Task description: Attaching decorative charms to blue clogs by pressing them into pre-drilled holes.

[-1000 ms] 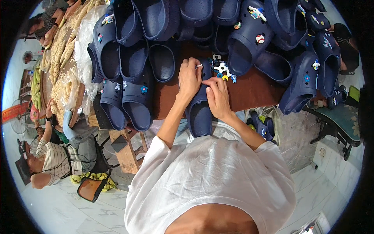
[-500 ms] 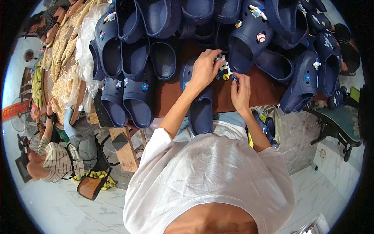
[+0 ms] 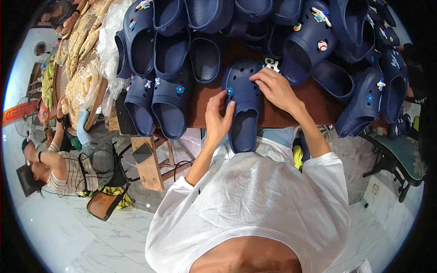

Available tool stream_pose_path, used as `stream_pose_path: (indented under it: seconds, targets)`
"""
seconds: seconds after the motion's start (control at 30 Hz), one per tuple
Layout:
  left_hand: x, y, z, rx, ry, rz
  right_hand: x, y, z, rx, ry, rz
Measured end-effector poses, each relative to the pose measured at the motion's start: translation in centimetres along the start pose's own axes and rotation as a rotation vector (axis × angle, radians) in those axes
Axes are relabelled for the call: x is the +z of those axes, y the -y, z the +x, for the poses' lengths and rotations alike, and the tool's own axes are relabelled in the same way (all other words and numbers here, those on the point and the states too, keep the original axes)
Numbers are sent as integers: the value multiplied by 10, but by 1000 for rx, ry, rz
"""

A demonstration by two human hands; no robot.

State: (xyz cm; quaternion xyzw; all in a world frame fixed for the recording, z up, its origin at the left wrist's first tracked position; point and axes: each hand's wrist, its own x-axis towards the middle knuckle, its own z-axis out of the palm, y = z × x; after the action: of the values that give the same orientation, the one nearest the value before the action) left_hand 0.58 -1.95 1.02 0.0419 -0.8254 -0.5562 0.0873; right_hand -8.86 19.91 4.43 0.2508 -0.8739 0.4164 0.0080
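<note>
A navy foam clog [image 3: 244,101] is lying toe-away at the front of the brown bench [image 3: 302,111], its heel overhanging the edge. The left hand [image 3: 218,116] is resting against its left side beside a blue flower charm [image 3: 230,91], thumb and forefinger standing apart. The right hand [image 3: 276,88] is touching the perforated upper's right side; whether its fingertips are pinching anything is remaining unclear.

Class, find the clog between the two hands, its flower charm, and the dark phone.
Clog [image 3: 244,103], head view: on its upper, near the opening.
Flower charm [image 3: 230,91], head view: its centre.
Dark phone [image 3: 143,153], head view: its flat face.
</note>
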Motion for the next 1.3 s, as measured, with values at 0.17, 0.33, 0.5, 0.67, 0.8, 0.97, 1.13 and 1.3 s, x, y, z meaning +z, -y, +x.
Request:
stream_pose_path:
  seconds: [0.17,0.33,0.5,0.67,0.8,0.97,1.13,1.3]
  targets:
    - [1,-10,-5,18,6,113,19,6,33,-240,257,-85]
    - [-2,-13,-6,76,26,222,43,5,48,-424,422,-98]
    - [5,-11,-6,48,-11,106,43,4,51,-381,533,31]
    - [8,-7,-5,109,-21,170,46,2,48,-364,538,63]
    - [15,7,-5,127,-74,103,52,2,44,-420,454,28]
    - [15,11,-6,-2,-55,12,60,2,45,-405,403,-2]
    - [21,26,-7,208,-165,-29,63,0,47,-411,334,43]
    - [22,33,-12,68,-136,-100,60,0,45,-293,297,121]
